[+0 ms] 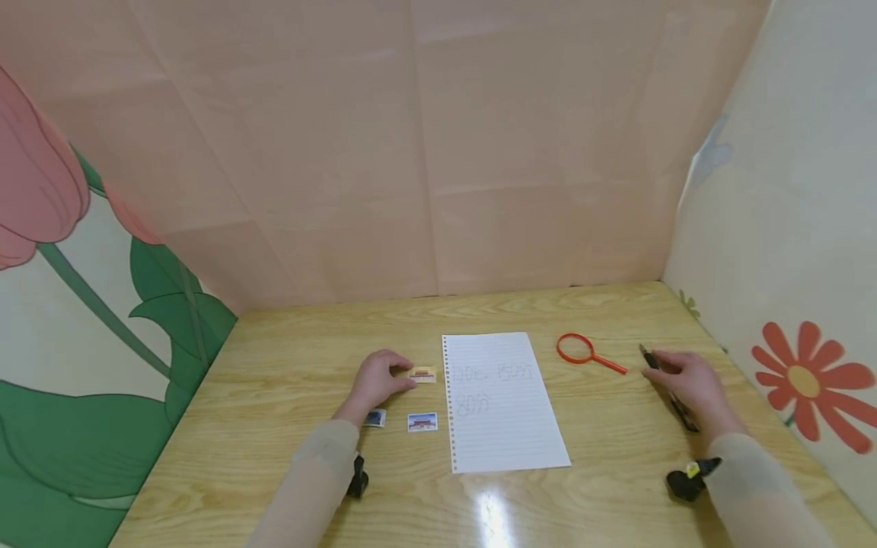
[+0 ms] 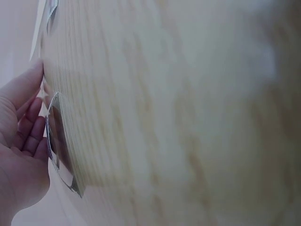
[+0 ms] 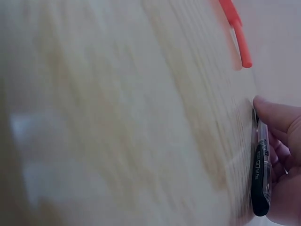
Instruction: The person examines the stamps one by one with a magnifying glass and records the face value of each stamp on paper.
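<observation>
On the left of the table, my left hand (image 1: 378, 378) has its thumb and index fingertip at the left edge of a yellow stamp (image 1: 424, 374) with a red building on it. Just below lies a blue-and-red stamp (image 1: 422, 422). A dark blue stamp (image 1: 375, 418) is partly hidden by the left wrist; a curled dark stamp (image 2: 59, 136) shows beside the fingers in the left wrist view. At the right, my right hand (image 1: 692, 384) grips a black pen (image 1: 683, 415) near its tip end, the pen low along the tabletop. Its clear barrel (image 3: 262, 174) shows in the right wrist view.
Between the hands lies a lined sheet of paper (image 1: 507, 441) with punched holes down its left side and faint handwriting. A red magnifying glass (image 1: 608, 364) rests right of it. Walls with a pink cover (image 1: 342, 152) and painted flowers (image 1: 803, 380) bound the wooden table (image 1: 240, 426).
</observation>
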The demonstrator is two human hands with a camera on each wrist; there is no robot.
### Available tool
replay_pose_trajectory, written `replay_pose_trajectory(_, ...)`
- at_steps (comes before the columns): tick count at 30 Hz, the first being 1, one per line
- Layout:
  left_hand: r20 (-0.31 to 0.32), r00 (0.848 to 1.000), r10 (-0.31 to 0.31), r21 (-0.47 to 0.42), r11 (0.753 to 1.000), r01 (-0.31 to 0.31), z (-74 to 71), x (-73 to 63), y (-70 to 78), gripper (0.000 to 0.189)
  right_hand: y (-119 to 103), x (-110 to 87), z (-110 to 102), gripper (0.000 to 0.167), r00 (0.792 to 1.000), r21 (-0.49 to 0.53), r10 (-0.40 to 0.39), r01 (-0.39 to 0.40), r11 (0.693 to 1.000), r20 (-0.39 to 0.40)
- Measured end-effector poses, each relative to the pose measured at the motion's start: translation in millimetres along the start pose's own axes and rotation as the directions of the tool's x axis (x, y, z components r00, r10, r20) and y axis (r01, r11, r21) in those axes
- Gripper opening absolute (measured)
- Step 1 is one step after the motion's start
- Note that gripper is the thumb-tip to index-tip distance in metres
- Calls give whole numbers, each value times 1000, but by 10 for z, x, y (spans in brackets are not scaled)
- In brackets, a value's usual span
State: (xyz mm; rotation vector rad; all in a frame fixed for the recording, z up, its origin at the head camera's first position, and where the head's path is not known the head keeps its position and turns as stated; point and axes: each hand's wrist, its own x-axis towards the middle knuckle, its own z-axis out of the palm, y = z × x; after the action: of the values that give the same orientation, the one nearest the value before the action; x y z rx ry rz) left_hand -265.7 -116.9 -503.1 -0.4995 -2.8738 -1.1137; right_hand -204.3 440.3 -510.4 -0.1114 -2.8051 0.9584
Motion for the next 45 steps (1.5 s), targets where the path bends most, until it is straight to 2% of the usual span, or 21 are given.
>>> replay_pose_trajectory(5,1,1000,-6,2,1000,6,-3,-1,1,30,-21,-2,6,58,1000,-64,12,-12,998,-12)
replay_pose_trajectory(24,3,1000,-19,10,1000,19,-9,4,11,29,-126,-18,23,42,992,-93,108,-114,989,-73)
replay_pose_trajectory(28,1,1000,-13,9,1000,13,-10,-1,19,29,-109,-27,34,38,990,-85,104,-112,990,-93)
replay_pose_trajectory(30,2,1000,-18,9,1000,18,-5,-4,17,29,-99,-38,36,37,989,-70,105,-112,991,-101)
replay_pose_trajectory(34,10,999,-32,12,999,32,10,5,1,30,-104,-64,43,41,982,8,156,-156,988,-108)
replay_pose_trajectory(38,11,1000,-16,18,1000,16,11,7,-5,30,-186,-110,37,47,976,95,194,-185,978,-99)
replay_pose_trajectory(41,7,1000,-12,2,1000,12,1,-1,4,32,-316,-148,20,50,983,153,167,-154,976,-71)
replay_pose_trajectory(45,6,999,-38,-83,996,38,2,-29,86,37,-544,-203,2,48,997,245,69,-58,968,-36)
